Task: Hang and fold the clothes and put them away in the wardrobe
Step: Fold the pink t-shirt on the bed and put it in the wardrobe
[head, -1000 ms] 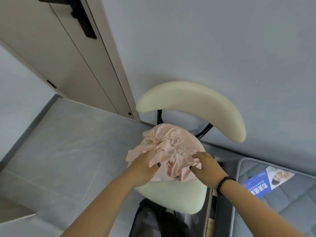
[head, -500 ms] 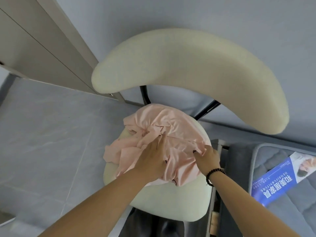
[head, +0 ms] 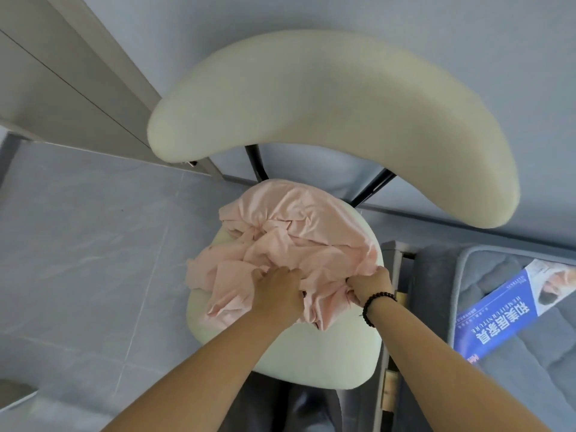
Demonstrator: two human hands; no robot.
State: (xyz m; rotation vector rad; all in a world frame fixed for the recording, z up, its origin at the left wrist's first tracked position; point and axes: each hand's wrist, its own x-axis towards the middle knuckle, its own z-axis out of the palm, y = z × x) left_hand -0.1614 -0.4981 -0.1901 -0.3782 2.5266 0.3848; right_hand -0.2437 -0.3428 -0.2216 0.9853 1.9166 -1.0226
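Both hands [head: 277,291] [head: 371,286] slid nearer, fingers [head: 353,283] gripping pink garment [head: 280,241]

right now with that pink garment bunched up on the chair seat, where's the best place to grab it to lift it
Probably along the near edge of the pink garment, coming from the front of the chair seat. The cloth is crumpled with loose folds hanging there, and the backrest blocks the far side. The left hand and right hand already grip that edge, spaced apart, which should help it open out when lifted.
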